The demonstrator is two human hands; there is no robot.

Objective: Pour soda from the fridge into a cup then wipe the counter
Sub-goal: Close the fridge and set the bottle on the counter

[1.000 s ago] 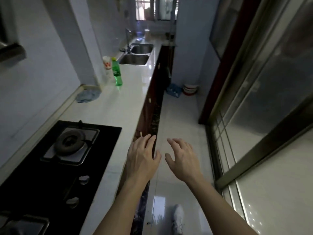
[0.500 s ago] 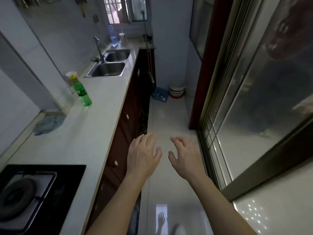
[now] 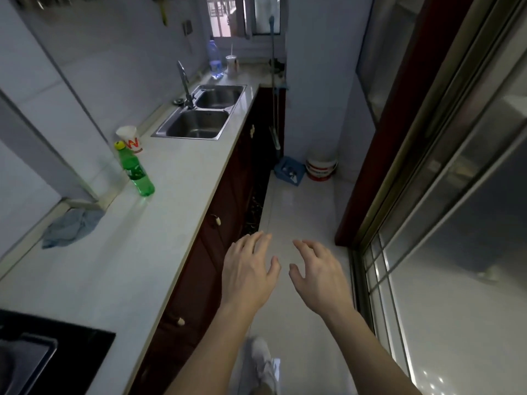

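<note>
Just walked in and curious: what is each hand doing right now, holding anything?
Left hand: open, fingers spread, holding nothing.
Right hand: open, fingers loosely bent, holding nothing.

The one mark that reads clearly is a large red letter "W" on the side of the white paper cup [image 3: 129, 138], which stands on the tabletop [image 3: 119, 269] just behind the green soda bottle [image 3: 136, 170]. The bottle has a label band round its middle with pale markings, too small and blurred to read. The white bucket [image 3: 321, 168] on the floor carries a red band with print that cannot be made out. The clear bottle [image 3: 214, 60] near the window has a label that is also illegible
</note>
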